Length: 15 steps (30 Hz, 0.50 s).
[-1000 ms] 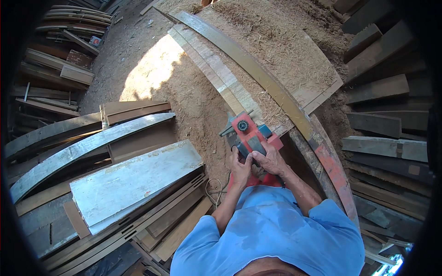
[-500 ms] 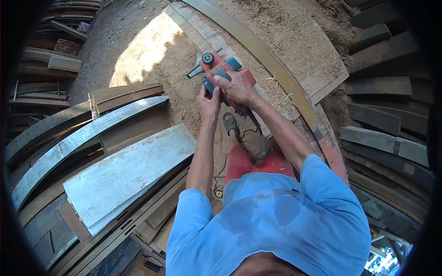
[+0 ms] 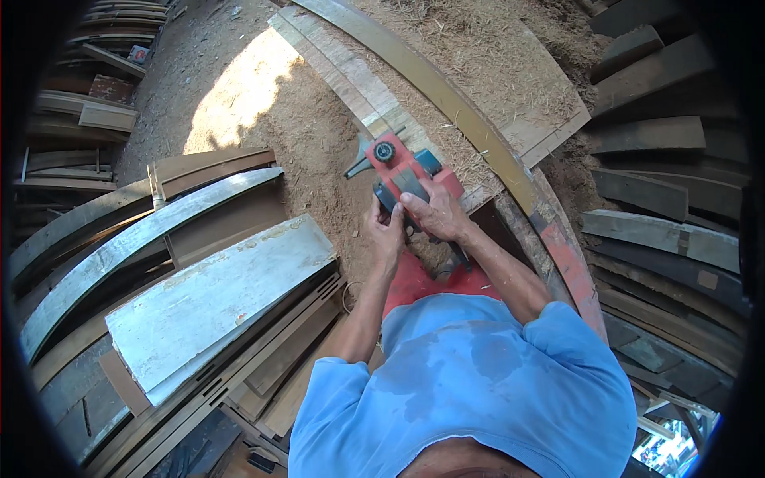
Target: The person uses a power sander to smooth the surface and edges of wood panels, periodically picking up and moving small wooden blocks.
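Note:
A red electric hand planer [image 3: 404,167] with a dark round front knob is between my hands, over the near end of a pale wooden plank [image 3: 343,76]. My right hand [image 3: 438,212] is closed around its rear part, with the thumb on top. At its left side, my left hand [image 3: 386,228] has its fingers closed on the dark side part of the planer. A grey chute [image 3: 360,162] sticks out from the tool's left side. The planer hides whether its sole touches the wood.
A long curved yellow-brown beam [image 3: 470,127] runs along the plank's right side. Wood shavings [image 3: 478,48] cover the wide board beyond it. To the left lies a whitish board [image 3: 223,307] on stacked timber. More planks [image 3: 661,231] are piled on the right.
The planer and both hands have come back along the plank toward my body and a little to the right. My grip looks the same. My feet are now mostly out of sight.

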Each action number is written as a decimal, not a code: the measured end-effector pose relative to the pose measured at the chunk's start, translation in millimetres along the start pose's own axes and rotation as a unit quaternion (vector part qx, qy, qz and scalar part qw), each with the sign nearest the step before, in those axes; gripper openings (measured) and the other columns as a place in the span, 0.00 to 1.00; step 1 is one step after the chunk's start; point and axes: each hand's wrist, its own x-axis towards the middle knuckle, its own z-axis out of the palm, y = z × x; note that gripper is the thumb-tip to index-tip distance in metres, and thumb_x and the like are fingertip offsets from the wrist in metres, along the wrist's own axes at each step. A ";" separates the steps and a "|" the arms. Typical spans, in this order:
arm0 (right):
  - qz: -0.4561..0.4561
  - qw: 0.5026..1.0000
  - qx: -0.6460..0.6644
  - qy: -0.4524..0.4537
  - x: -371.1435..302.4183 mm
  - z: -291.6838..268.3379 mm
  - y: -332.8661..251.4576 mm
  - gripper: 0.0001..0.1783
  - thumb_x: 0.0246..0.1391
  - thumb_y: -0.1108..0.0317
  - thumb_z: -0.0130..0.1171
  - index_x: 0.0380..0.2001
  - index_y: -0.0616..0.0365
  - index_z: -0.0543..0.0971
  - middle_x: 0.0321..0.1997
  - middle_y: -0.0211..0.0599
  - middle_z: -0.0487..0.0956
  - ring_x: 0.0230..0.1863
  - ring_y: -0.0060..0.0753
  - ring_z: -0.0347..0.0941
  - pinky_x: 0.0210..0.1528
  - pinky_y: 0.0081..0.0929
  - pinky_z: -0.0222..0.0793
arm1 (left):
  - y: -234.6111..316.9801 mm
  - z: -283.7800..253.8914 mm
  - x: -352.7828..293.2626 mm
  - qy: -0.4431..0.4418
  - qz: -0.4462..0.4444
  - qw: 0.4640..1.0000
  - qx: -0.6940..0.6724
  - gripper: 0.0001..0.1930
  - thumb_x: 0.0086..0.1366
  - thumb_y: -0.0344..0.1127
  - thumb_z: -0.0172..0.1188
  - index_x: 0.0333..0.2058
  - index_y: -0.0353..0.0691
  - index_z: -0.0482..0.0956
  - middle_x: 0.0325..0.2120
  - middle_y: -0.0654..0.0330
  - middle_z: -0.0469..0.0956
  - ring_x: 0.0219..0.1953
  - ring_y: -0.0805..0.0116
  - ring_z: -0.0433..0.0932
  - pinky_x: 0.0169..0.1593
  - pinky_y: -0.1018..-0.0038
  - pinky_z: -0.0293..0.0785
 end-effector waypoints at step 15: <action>0.043 0.997 0.045 -0.042 -53.8 -10.5 4.4 0.42 0.59 0.31 0.59 0.49 0.65 0.78 0.38 0.52 0.83 0.43 0.46 0.82 0.47 0.42 0.76 | -18.3 10.8 -56.7 0.003 -0.056 0.998 -0.027 0.34 0.70 0.30 0.66 0.71 0.30 0.63 0.50 0.58 0.75 0.49 0.71 0.79 0.52 0.75 0.78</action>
